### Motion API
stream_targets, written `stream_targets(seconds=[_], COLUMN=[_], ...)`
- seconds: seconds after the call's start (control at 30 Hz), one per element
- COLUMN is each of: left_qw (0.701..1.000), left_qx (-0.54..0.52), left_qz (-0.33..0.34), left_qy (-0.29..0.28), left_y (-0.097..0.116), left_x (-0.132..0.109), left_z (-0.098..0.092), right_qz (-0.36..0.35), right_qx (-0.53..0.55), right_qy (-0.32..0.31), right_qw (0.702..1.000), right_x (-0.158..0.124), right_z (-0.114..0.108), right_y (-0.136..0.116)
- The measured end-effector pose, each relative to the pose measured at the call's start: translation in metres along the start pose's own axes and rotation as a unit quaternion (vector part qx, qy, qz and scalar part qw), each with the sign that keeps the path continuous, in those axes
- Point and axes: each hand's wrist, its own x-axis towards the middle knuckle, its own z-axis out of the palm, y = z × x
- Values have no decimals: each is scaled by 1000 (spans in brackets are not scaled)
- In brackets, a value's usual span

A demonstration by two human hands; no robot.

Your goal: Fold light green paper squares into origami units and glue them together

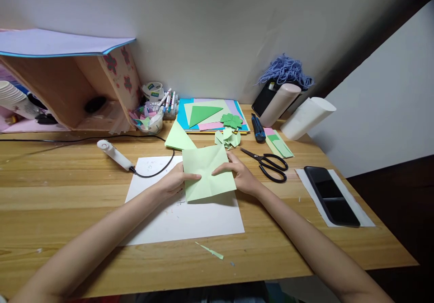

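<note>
1. Left hand (174,179) pinches the green square (206,184) at its 9 o'clock edge, almost closed, thumb flat on the front, fingers mostly hidden behind.
2. Right hand (243,176) has the 3 o'clock edge, same near-closed grip, thumb across the front.
3. Square's over the white sheet (203,224), creases meeting near its middle. Can't tell if they touch.
4. Thumbs dragging apart could rip it along those creases, I reckon; uneven pressing could add a stray one.
5. Scissors (273,166) lie at 3 o'clock, so a right forearm swing might knock them.
6. Cord (146,176) loops at 10 o'clock; the left wrist might snag it.
</note>
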Motion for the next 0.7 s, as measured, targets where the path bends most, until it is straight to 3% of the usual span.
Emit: stream_targets(seconds=[0.3, 0.5, 0.7], left_qw=[1000, 1000, 997], left_qx=[9, 4, 58], left_qz=[22, -8, 4], left_qy=[11, 26, 55], left_y=[-6, 0, -5], left_x=[5, 1, -1], left_z=[-3, 5, 4], right_qz=[42, -8, -26], right_qx=[64, 8, -44], right_qy=[88, 27, 26], right_qw=[993, 1000, 998], right_x=[3, -1, -4], right_z=[5, 6, 10], right_y=[11, 2, 2])
